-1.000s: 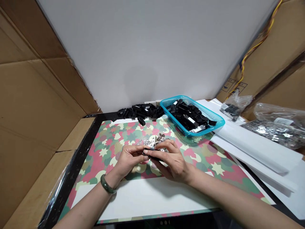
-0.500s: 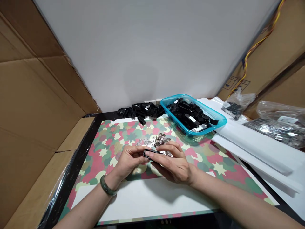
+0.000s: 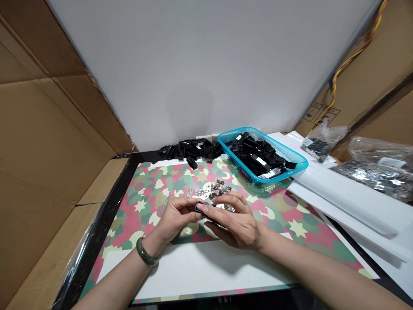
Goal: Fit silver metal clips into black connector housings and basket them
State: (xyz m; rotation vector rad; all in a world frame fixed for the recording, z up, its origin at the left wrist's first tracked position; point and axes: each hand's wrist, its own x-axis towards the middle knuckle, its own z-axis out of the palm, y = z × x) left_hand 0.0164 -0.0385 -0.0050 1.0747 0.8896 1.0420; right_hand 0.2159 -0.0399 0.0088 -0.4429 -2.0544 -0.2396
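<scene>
A small black plastic housing (image 3: 209, 214) is held between both hands above the patterned mat (image 3: 138, 224). My left hand (image 3: 176, 218) pinches its left end between thumb and fingers. My right hand (image 3: 237, 221) grips it from the right, the thumb lying along its top. Fingers cover much of the piece, so its inside cannot be made out. Just beyond my fingertips lies a loose heap of small shiny metal plates (image 3: 218, 189), partly hidden by my right hand.
Black plastic parts (image 3: 196, 148) are piled along the back wall. A blue basket (image 3: 298, 165) full of similar parts stands at back right. Plastic bags of metal pieces (image 3: 377, 176) and white sheets (image 3: 348, 202) lie to the right. Cardboard (image 3: 48, 142) walls the left side.
The black housing has tilted slightly in my fingers, its right side dipping a little. Both hands stay almost in the same place.
</scene>
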